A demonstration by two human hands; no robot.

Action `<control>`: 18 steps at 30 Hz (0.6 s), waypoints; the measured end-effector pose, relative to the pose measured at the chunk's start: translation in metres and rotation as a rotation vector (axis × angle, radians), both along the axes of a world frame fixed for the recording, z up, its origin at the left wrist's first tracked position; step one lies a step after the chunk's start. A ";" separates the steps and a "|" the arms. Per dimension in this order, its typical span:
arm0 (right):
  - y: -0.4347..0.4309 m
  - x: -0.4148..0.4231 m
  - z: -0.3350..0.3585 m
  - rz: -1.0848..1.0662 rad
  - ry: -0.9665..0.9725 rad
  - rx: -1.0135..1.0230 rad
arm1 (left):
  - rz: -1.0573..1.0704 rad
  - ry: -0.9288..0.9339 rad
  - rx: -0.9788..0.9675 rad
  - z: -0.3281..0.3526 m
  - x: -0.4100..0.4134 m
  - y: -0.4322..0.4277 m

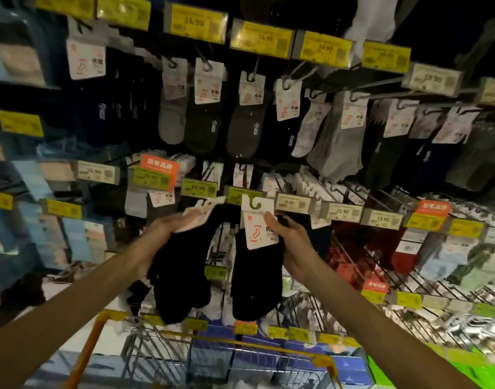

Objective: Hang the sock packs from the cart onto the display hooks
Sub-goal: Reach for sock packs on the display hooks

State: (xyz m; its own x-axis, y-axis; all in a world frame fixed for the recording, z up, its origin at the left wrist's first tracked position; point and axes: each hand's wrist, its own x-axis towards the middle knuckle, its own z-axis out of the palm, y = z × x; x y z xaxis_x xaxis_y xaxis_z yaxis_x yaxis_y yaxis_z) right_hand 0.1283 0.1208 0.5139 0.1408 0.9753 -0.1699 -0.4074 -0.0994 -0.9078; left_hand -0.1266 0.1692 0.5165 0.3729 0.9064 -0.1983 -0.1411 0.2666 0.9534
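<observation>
- Sock packs [249, 299]: two, black, held up side by side over the cart [240, 343], in front of the display.
- Cart nearest, at bottom edge: wire basket, yellow rim, orange handle at left. Light-coloured goods inside, too blurred to identify.
- Both forearms bare, reaching up and forward from the lower corners.
- Left hand [167, 228]: clasping the left pack [178, 276] at its top. White card end [201, 214] sticking out past the fingertips toward upper right, socks hanging below the hand.
- Right hand [294, 242]: thumb on front of the header card [259, 228] of the right pack [254, 276], fingers curled behind. Pack upright, hook cut-out at card top free, not yet on a hook.
- Packs close together, not seen to touch.
- Just behind the packs: a row of price tags [342, 211], more carded socks behind and below, blurred.
- Farther up: display hooks [299, 69] carrying hung socks [246, 127] in grey, black and white, each by its white card.
- Farthest, top: yellow price labels [197, 22] along the rail ends.
</observation>
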 end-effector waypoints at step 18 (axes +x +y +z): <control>0.048 -0.040 -0.099 -0.160 -0.022 -0.116 | 0.094 0.195 -0.083 -0.110 -0.001 0.046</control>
State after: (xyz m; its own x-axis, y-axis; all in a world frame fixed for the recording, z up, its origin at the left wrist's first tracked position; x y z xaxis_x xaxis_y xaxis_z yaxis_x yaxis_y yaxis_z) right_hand 0.0886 0.1684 0.4151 0.2970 0.9144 -0.2751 -0.4065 -0.1396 -0.9029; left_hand -0.1280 0.2149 0.4069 0.2350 0.9128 -0.3340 0.0162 0.3398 0.9403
